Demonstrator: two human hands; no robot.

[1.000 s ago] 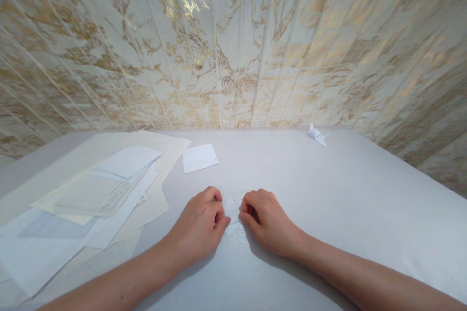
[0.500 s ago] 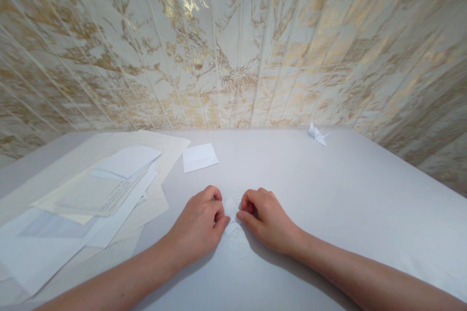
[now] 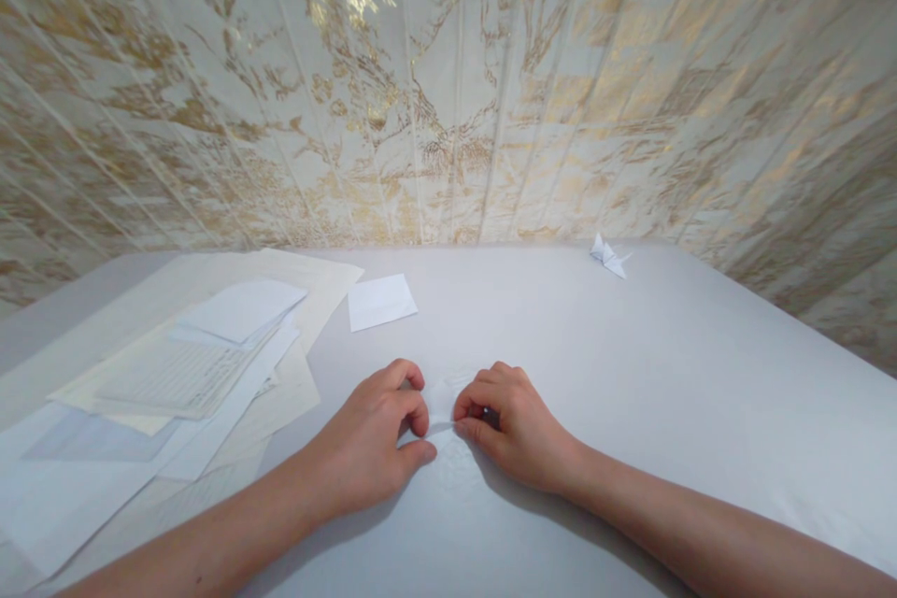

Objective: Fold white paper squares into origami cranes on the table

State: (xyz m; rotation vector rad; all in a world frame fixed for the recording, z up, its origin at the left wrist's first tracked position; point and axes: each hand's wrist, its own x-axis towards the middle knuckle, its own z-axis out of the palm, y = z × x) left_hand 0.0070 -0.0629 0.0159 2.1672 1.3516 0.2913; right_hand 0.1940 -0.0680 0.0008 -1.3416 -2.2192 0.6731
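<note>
Between my hands lies a small folded white paper [image 3: 441, 409], pale against the white table and hard to outline. My left hand [image 3: 396, 434] is at its left side, thumb and forefinger spread apart with a gap between them. On the right, my right hand [image 3: 497, 420] pinches the paper's right edge between thumb and forefinger, the other fingers curled.
Loose and stacked papers [image 3: 175, 374] cover the left of the table [image 3: 673, 374]. A white paper square [image 3: 382, 302] lies beyond my left hand. A folded paper crane [image 3: 607, 257] stands at the back right, near the gold-patterned wall [image 3: 448, 93].
My left thumb and forefinger have moved apart and away from the paper. My right hand has stayed nearly in place, and more of the folded paper shows between the hands.
</note>
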